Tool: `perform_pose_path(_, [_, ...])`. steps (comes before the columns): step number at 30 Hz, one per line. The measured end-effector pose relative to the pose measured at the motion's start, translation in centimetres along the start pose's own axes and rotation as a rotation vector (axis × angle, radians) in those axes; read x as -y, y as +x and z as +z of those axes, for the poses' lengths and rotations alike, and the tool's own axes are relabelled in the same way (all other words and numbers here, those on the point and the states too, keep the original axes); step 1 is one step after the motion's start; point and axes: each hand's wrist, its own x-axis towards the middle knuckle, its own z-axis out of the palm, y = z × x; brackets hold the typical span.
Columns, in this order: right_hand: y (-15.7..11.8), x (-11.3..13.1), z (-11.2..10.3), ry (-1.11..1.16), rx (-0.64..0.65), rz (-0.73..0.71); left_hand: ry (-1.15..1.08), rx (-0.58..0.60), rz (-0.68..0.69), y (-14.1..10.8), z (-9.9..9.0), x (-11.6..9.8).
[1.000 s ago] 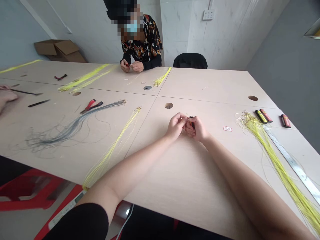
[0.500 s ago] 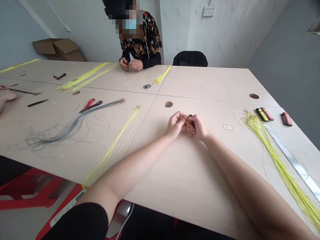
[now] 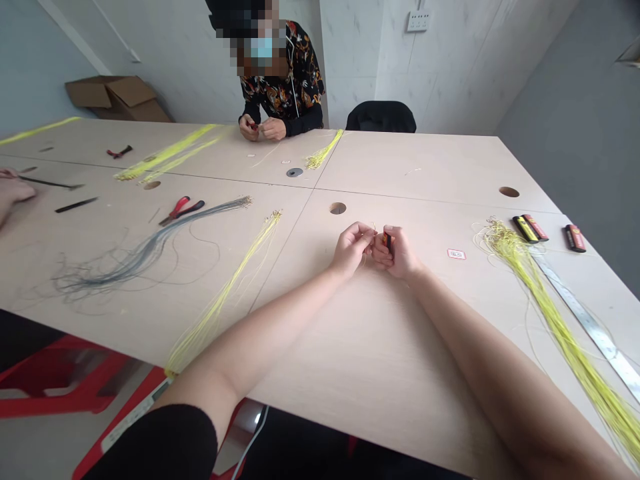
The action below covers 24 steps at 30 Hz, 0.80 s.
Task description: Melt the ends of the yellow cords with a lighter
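My left hand (image 3: 351,249) is pinched closed at the middle of the pale wooden table (image 3: 380,347), with a thin yellow cord (image 3: 373,228) showing at its fingertips. Right beside it, my right hand (image 3: 396,254) grips a small red-and-black lighter (image 3: 387,241), partly hidden by the fingers. The hands nearly touch. A long bundle of yellow cords (image 3: 537,300) lies to the right of them, and a thinner yellow bundle (image 3: 223,300) runs under my left forearm.
Grey cords (image 3: 140,257) and red-handled pliers (image 3: 181,211) lie at left. A steel ruler (image 3: 590,332) and several lighters (image 3: 530,229) lie at right. Across the table, a person (image 3: 277,87) works with both hands, and another person's hand (image 3: 14,191) rests at far left.
The lighter has turned in my right hand, showing more red, and sits slightly lower and further right. My left hand has barely moved.
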Motion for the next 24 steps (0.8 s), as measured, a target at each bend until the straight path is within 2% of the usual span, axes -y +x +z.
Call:
perform_pose_path(8, [-0.07,-0.13,-0.48,0.012,-0.310,-0.382,0.041,-0.039,-0.037,0.11,-0.15,0.14])
perform_pose_path(11, [-0.02,-0.10,-0.57,-0.023,-0.349,-0.409,0.053,-0.038,-0.054,0.11,-0.19,0.16])
perform_pose_path(24, [0.13,-0.34,-0.69,-0.129,-0.320,-0.400,0.080,-0.017,-0.063,0.12,-0.05,0.07])
